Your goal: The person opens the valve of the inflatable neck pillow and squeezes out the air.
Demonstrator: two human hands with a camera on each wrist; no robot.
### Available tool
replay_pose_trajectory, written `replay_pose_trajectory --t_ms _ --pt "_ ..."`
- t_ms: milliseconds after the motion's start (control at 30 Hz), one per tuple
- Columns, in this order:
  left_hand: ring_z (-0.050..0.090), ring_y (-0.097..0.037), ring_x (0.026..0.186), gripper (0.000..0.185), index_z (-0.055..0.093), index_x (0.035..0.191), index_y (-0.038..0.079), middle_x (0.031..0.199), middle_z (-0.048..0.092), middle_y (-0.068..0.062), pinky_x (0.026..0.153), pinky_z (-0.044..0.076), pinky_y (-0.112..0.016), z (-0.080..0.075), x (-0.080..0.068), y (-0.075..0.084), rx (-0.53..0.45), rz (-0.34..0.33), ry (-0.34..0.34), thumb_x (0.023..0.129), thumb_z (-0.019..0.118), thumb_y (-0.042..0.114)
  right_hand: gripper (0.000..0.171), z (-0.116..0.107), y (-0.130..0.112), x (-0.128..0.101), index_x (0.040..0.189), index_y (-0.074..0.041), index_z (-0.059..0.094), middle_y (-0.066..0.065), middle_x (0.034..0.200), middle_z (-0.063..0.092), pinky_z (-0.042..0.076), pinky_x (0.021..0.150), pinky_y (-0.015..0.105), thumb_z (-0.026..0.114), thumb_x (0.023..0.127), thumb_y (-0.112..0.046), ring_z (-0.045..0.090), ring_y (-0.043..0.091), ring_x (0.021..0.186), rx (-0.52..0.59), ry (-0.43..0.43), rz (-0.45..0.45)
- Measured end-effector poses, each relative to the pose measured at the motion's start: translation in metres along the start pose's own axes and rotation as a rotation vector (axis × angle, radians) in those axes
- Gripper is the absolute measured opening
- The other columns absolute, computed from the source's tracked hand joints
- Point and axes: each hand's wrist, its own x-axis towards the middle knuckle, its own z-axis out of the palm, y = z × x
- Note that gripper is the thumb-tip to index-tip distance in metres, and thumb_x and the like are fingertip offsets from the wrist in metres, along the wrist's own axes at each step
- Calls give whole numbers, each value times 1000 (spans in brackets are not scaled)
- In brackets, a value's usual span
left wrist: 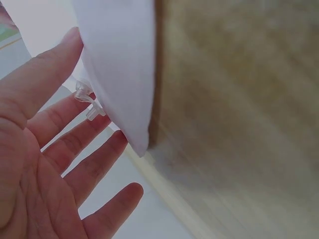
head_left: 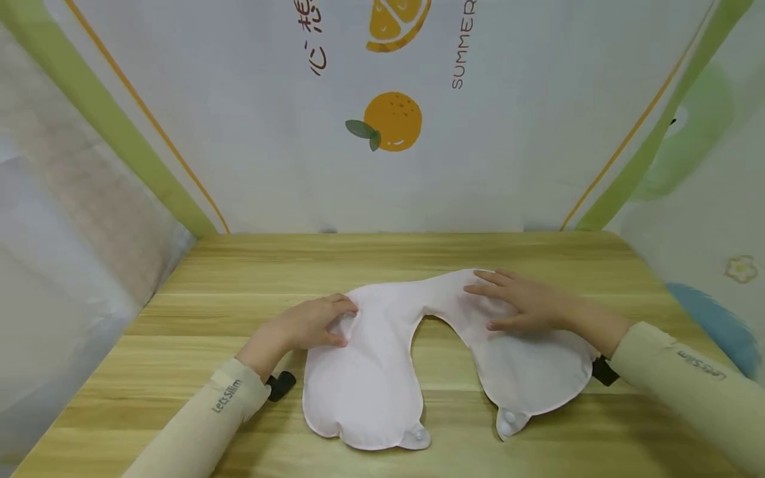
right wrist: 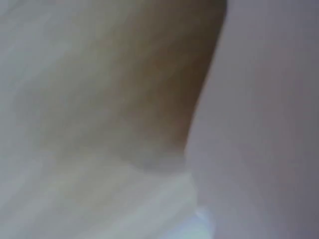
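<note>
A pale pinkish-white, U-shaped inflatable neck pillow (head_left: 370, 372) lies on the table with its opening toward me. At its left outer edge is my left hand (head_left: 311, 323), fingers spread and loosely bent. In the left wrist view, the thumb and some fingertips of that left hand (left wrist: 45, 164) touch the pillow (left wrist: 119, 64) near its clear plastic valve (left wrist: 90, 103). Across the pillow's upper right part, my right hand (head_left: 528, 300) rests with its fingers extended. The right wrist view shows the pillow (right wrist: 264, 124) blurred, with no fingers visible.
The wood-grain table (head_left: 239, 265) extends around the pillow. A white cloth (head_left: 269, 166) printed with oranges hangs behind it. Each end of the pillow has a small tab with a snap, one at the left tab (head_left: 416, 437), another at the right tab (head_left: 509, 421).
</note>
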Motion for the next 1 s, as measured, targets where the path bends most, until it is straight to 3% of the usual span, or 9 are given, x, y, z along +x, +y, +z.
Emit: replay_pose_trajectory --t_ms 200,400,633,1000 --pt "55 -33 129 58 54 140 6 146 50 -13 110 44 -50 1 0 -1 28 -3 14 89 75 23 65 -36 -5 -15 152 -21 42 19 158 35 34 109 67 66 95 -42 31 47 144 1 33 24" --pt "55 -33 128 57 55 139 4 145 51 -13 110 44 -50 -1 -1 -3 19 -9 11 88 76 21 64 -49 -2 -1 152 -18 42 19 159 33 34 109 67 65 96 -39 32 46 144 -17 46 26" --pt "54 -33 131 57 54 140 6 147 49 -13 111 43 -50 3 3 -4 10 -5 -9 89 75 23 68 -21 3 24 155 -25 36 19 163 26 32 113 66 64 96 -43 25 45 148 -43 -57 42" --pt "50 -35 135 59 53 142 5 149 48 -15 113 42 -51 3 7 -3 33 4 -15 90 74 24 70 21 15 30 157 -32 28 17 164 24 31 108 74 56 97 -52 23 53 146 -69 -32 -13"
